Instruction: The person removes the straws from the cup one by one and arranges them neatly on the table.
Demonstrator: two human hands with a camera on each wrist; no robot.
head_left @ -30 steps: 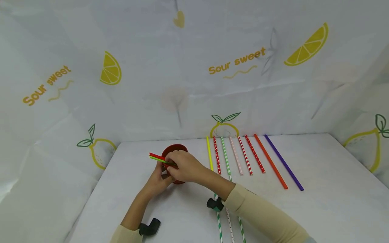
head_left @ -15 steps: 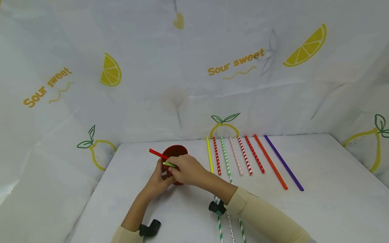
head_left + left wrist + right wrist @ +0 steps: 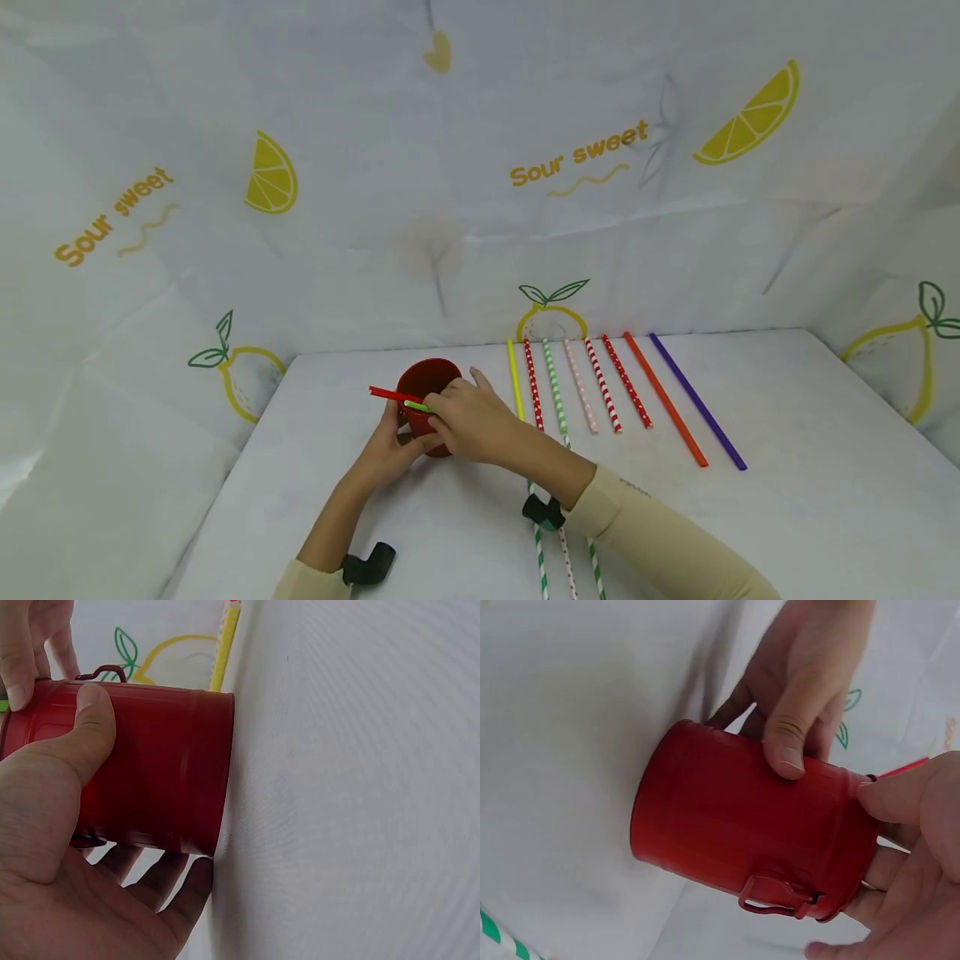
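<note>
My left hand [image 3: 392, 446] grips a small red metal bucket [image 3: 161, 765] from the left, thumb across its wall and fingers round the far side. The bucket stands upright on the white table, a small wire handle [image 3: 769, 892] on its side. At its mouth is my right hand [image 3: 476, 421], thumb at the outside of the rim and some fingers inside. Between this thumb and the forefinger shows the end of a green straw [image 3: 416, 407]; the rest is hidden. A red straw [image 3: 386, 393] pokes out leftward over the rim.
Right of the bucket lies a row of straws, among them a yellow straw [image 3: 515, 379], an orange straw [image 3: 666, 400] and a purple straw [image 3: 697, 400]. Nearer, several green-striped and dotted straws [image 3: 540, 558] lie partly under the right forearm. A lemon-printed sheet [image 3: 360, 208] hangs behind.
The green straw's end has drawn back rightward, away from the red straw's tip, toward my right hand. The right hand has shifted slightly right and down, its outer fingers spreading. The left hand keeps its place.
</note>
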